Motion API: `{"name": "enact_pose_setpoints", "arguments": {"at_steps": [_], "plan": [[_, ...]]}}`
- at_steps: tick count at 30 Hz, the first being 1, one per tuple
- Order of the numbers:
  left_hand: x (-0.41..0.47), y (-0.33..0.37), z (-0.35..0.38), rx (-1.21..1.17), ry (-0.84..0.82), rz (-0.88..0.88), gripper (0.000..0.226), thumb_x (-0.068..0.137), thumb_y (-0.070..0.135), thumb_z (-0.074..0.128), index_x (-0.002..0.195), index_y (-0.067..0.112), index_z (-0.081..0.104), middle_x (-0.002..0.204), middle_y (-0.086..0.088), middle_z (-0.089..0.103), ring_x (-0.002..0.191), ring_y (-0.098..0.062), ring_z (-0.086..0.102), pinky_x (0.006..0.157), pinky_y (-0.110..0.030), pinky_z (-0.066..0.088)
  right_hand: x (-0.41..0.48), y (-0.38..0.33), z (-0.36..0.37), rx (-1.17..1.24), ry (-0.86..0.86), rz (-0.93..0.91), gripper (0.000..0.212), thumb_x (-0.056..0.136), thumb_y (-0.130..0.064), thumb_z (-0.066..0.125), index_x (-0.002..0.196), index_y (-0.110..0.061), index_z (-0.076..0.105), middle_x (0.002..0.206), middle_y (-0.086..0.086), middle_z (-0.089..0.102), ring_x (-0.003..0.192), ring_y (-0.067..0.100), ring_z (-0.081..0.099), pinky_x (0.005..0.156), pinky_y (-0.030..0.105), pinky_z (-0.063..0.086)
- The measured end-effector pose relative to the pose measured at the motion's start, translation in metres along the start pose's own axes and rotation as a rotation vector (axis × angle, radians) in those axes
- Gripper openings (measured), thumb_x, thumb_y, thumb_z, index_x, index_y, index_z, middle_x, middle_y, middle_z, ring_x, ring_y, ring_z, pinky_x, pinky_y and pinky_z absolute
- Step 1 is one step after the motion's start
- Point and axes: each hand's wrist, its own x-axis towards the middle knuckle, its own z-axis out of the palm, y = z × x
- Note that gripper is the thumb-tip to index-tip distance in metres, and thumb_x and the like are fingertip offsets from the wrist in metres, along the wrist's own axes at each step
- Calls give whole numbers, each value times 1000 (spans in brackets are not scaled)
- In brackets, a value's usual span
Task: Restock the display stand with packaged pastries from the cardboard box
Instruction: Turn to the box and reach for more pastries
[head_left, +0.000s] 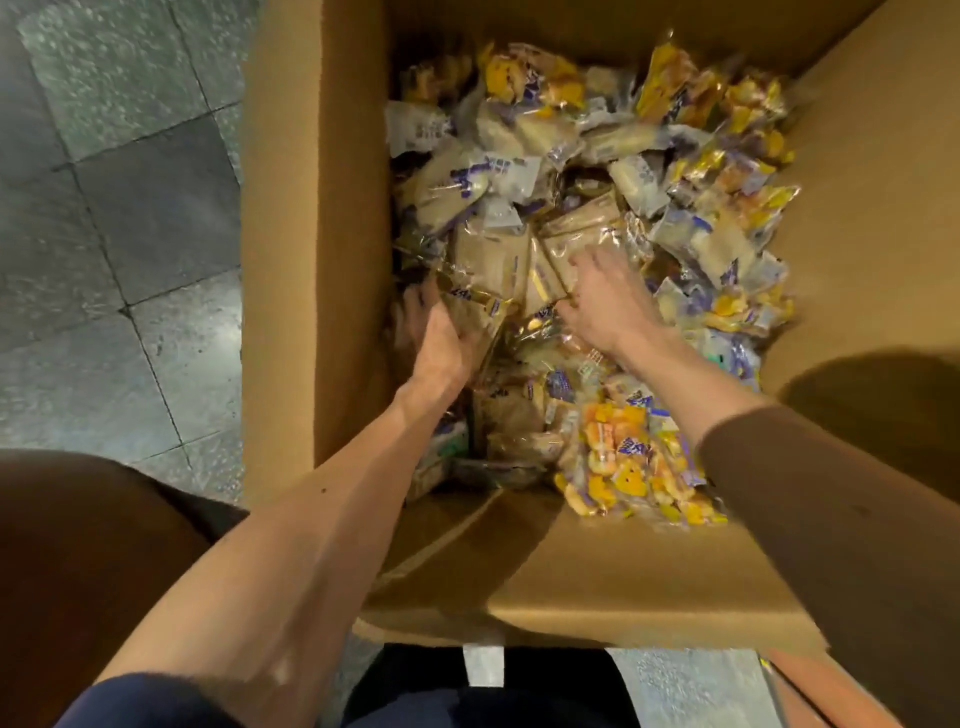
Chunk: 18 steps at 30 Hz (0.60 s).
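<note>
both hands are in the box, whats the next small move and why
Probably squeeze the brown packets between both hands and lift: the left hand sits against their left side, the right hand lies spread on top, inside the cardboard box.

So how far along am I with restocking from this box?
Done: nothing that shows here. The display stand is out of view, and the cardboard box is heaped with pastries. In hand: the left hand and right hand are both down on the brown packets in the middle, with none lifted out yet. Left: take them out, carry them to the stand, then move the rest.
</note>
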Motion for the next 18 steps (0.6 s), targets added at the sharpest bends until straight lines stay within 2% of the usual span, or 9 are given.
{"name": "enact_pose_setpoints", "arguments": {"at_steps": [2, 5, 8, 11, 13, 14, 16, 18], "plan": [[7, 2, 8, 66, 88, 14, 90, 70, 39, 85, 144, 10, 42, 135, -15, 53, 121, -34, 49, 100, -45, 39, 28, 5, 6, -125, 43, -69, 67, 98, -40, 57, 147, 1, 36, 157, 23, 30, 149, 36, 20, 123, 48, 16], [14, 4, 19, 48, 83, -2, 100, 72, 39, 85, 152, 14, 30, 142, -11, 51, 131, -31, 41, 107, -44, 31, 60, 7, 12, -223, 25, -152, 83, 92, -55, 58, 147, 2, 34, 156, 26, 31, 148, 38, 23, 123, 50, 15], [23, 5, 21, -1, 80, -31, 105, 72, 46, 83, 154, 16, 25, 141, -14, 52, 131, -33, 38, 105, -43, 29, 76, 5, 14, -251, -37, -132, 92, 86, -66, 56, 146, 1, 36, 152, 25, 37, 143, 39, 32, 120, 54, 20], [26, 8, 20, -36, 11, -64, 106, 72, 48, 84, 154, 20, 23, 141, -20, 47, 134, -35, 35, 108, -46, 28, 79, 6, 13, -262, -68, -74, 94, 81, -73, 56, 143, -4, 43, 151, 21, 40, 142, 35, 32, 117, 58, 18], [30, 11, 19, -95, -3, -116, 106, 68, 44, 87, 152, 24, 26, 143, -16, 48, 138, -31, 31, 111, -46, 25, 78, 9, 13, -161, -114, -22, 89, 78, -72, 59, 138, -7, 49, 150, 18, 43, 142, 35, 33, 117, 56, 20], [33, 13, 18, -160, -19, -158, 106, 65, 42, 89, 151, 28, 28, 146, -13, 45, 140, -30, 29, 113, -46, 23, 78, 12, 13, -65, -140, 3, 82, 78, -69, 61, 133, -8, 52, 146, 16, 48, 139, 35, 39, 115, 53, 25], [42, 14, 17, -311, -102, -255, 107, 58, 42, 91, 146, 33, 31, 150, -9, 41, 142, -31, 29, 118, -48, 22, 76, 16, 15, 140, -205, 61, 61, 80, -62, 66, 114, -12, 56, 123, 8, 60, 117, 29, 55, 102, 43, 42], [47, 15, 12, -418, -141, -282, 109, 50, 47, 90, 142, 34, 32, 146, -7, 45, 137, -29, 40, 113, -51, 35, 77, 18, 19, 277, -258, 113, 59, 81, -61, 67, 109, -9, 60, 111, 4, 64, 101, 23, 59, 89, 36, 47]]}}
